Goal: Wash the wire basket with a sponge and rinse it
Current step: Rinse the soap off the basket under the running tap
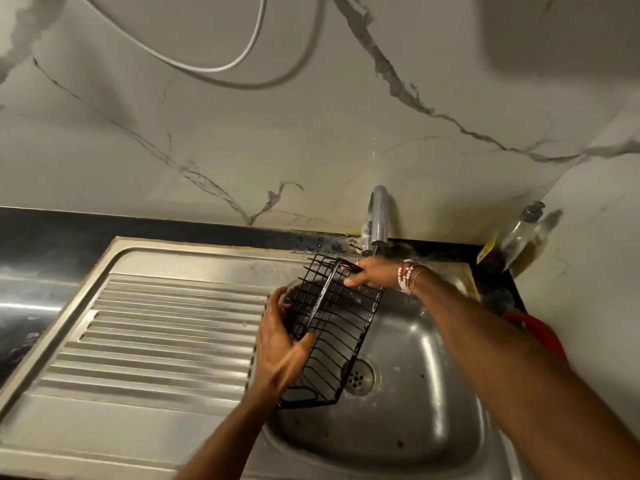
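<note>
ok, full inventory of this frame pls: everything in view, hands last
wire basket: 1, black, held tilted over the sink bowl
sink: 1, steel, bowl on the right
drainboard: 1, steel, ribbed, left of the bowl
drain: 1, steel, bowl floor, beside the basket's low end
tap: 1, chrome, behind the bowl
bottle: 1, clear, grey pump, back right corner
yellow item: 1, beside the bottle, cannot tell what
red item: 1, right of the sink, mostly hidden
cable: 1, white, looping on the wall
counter: 1, black, around the sink
wall: 1, pale, grey veins
bracelets: several, pale beads, right wrist
left hand: grips the basket's left side
right hand: grips the basket's far end
</note>
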### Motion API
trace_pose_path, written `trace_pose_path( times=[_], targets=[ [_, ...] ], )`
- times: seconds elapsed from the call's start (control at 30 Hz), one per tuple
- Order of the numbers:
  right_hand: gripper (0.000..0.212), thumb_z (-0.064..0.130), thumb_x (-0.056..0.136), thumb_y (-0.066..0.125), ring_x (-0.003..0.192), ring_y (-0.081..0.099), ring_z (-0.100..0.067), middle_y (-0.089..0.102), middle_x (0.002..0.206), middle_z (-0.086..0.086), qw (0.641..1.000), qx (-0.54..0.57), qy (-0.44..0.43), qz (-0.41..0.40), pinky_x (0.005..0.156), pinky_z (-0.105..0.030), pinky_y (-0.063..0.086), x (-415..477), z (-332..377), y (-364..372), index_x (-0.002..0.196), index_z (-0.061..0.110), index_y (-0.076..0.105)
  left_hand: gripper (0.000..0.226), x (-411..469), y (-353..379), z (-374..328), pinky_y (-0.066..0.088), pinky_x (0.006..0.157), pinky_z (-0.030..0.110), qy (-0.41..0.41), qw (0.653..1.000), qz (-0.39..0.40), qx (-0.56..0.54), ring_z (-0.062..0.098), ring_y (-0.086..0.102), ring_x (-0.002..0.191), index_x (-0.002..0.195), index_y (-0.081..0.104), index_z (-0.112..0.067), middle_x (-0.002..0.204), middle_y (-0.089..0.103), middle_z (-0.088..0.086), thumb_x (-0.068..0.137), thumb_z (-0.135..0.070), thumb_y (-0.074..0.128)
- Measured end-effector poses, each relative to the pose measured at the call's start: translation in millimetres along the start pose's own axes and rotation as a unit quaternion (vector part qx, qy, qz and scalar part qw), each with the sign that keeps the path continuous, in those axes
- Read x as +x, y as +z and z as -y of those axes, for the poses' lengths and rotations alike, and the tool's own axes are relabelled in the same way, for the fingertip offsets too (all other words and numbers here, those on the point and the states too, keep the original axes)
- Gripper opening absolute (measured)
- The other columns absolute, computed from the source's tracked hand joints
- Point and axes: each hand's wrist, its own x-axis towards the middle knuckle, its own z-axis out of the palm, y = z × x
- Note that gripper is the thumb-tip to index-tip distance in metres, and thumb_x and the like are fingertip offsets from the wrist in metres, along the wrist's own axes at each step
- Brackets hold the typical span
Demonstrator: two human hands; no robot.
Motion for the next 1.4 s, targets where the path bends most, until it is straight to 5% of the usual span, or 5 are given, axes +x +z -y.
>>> trace_pose_path(
  times=[0.3,0.5,0.87,1.03,1.4],
  targets=[
    [0.039,0.005,0.087,0.059,0.097,0.064,-0.012,0.069,0.108,0.001,0.993,-0.062,-0.065,-0.082,0.08,-0.018,0.048,11.2,25.8,-3.2,0.118,0.027,0.066,0.124,36.3,-33.8,-44.5,0.031,0.115,0.063,0.004,0.995,0.07,0.068,0.03,0.022,0.15,0.155,0.002,-0.051,0.168,0.009,-0.001,0.053,-0.098,0.054],
    [0.051,-0.013,0.081,0.051,0.11,0.061,-0.015,0.066,0.118,-0.003,0.984,-0.086,-0.12,-0.098,0.089,-0.017,0.045,8.6,57.8,-1.8,0.119,0.016,0.066,0.095,83.8,-14.5,-83.7,0.041,0.111,0.049,-0.085,0.956,0.227,0.167,0.03,0.053,0.128,0.152,0.033,-0.03,0.149,0.05,0.012,0.073,-0.057,0.077],
    [0.041,0.004,0.095,0.047,0.118,0.051,-0.014,0.053,0.134,0.0,0.995,-0.003,-0.079,-0.059,0.096,-0.016,0.042,-22.0,-19.2,12.0,0.133,0.019,0.052,0.061,61.0,-26.6,-25.7,0.056,0.067,0.027,-0.091,0.991,0.083,-0.048,0.017,0.068,0.084,0.145,0.048,-0.033,0.099,0.073,0.004,0.086,-0.027,0.063],
    [0.033,0.021,0.096,0.04,0.06,0.055,-0.017,0.07,0.103,-0.011,0.956,-0.049,-0.004,-0.289,0.057,-0.029,0.049,4.3,-15.3,3.6,0.12,0.019,0.062,0.066,64.9,-27.8,-9.6,0.059,0.078,0.041,-0.116,0.984,0.09,-0.097,0.025,0.065,0.086,0.146,0.049,-0.031,0.097,0.072,0.007,0.083,-0.015,0.059],
    [0.046,0.037,0.098,0.035,0.131,0.039,-0.029,0.037,0.148,-0.005,0.978,-0.123,0.055,-0.157,0.108,-0.036,0.025,19.3,23.3,3.4,0.14,0.023,0.042,0.064,54.2,-25.9,5.4,0.046,0.059,0.03,-0.158,0.962,0.085,-0.206,0.022,0.058,0.083,0.143,0.052,-0.026,0.09,0.07,-0.002,0.087,0.004,0.051]
  ],
)
